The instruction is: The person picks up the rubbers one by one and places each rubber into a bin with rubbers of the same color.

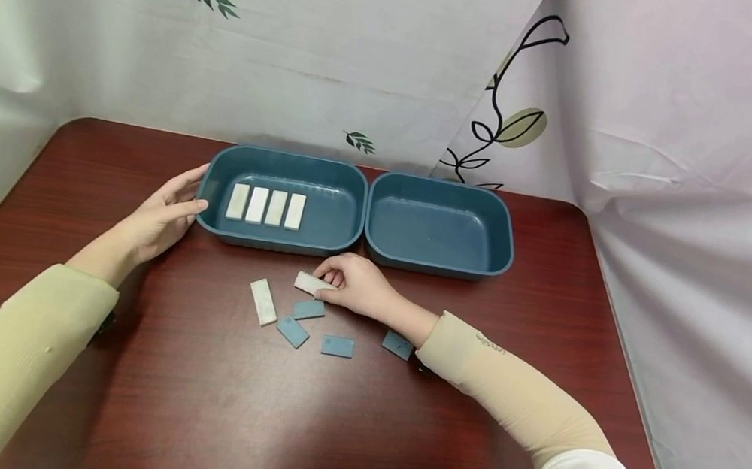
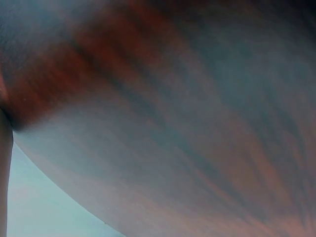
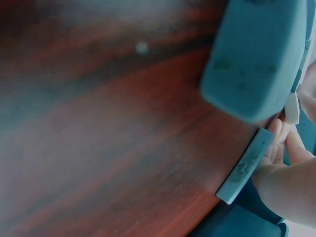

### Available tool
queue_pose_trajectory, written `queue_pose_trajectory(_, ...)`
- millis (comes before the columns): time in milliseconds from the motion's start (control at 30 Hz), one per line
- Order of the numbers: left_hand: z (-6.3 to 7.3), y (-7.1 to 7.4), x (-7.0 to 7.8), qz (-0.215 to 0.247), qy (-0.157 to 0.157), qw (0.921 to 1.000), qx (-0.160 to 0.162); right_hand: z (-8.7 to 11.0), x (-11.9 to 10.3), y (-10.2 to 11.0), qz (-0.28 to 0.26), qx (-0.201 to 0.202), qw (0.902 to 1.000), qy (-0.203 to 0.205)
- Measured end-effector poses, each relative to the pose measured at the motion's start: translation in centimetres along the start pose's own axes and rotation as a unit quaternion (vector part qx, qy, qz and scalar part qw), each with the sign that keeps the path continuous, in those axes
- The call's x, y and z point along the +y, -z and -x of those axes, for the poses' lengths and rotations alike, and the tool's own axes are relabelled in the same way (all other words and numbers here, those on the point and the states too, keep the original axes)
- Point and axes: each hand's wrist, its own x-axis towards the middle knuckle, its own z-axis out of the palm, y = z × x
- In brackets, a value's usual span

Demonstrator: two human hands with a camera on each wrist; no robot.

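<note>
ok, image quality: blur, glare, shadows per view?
Head: mostly crisp, with pale glare on the table and a dark shadow beside the left sleeve. Left wrist: almost wholly blurred, bluish cast. Right wrist: bluish tint too, the table smeared, the large near blue tile soft.

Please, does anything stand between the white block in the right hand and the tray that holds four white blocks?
Nothing loose is visible between the white block in the right hand and the tray; only its near wall stands there, so the block probably needs lifting over it.
</note>
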Motion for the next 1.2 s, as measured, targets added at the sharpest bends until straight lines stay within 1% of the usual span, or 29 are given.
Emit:
queue_pose_trajectory(133, 0.0, 0.0, 0.0, -0.001, 0.0, 1.0, 0.002, 0.0, -0.3, -0.1, -0.014, 0.004, 0.9998, -0.01)
queue_pose_trajectory(267, 0.0, 0.0, 0.0, 0.002, 0.0, 1.0, 0.002, -0.1, -0.7, -0.3, -0.022, -0.001, 0.9997, -0.006)
queue_pose_trajectory(567, 0.1, -0.2, 0.2, 0.004, -0.002, 1.0, 0.0, -0.7, -1.2, -0.7, -0.006, -0.015, 0.9999, 0.005)
queue_pose_trajectory(733, 0.1, -0.3, 0.2, 0.002, 0.001, 1.0, 0.002, -0.6, -1.3, -0.8, 0.008, -0.016, 0.9995, 0.025)
queue_pose_trajectory(933, 0.1, -0.3, 0.2, 0.001, 0.004, 1.0, 0.004, -0.2, -1.7, -0.2, 0.04, -0.008, 0.9983, 0.04)
queue_pose_trajectory(1067, 0.1, -0.3, 0.2, 0.003, 0.001, 1.0, 0.001, 0.1, -2.2, 0.5, 0.043, -0.005, 0.9982, 0.042)
queue_pose_trajectory(1200, 0.1, -0.3, 0.2, 0.002, 0.001, 1.0, -0.001, 0.4, -2.6, 1.1, 0.044, -0.01, 0.9981, 0.041)
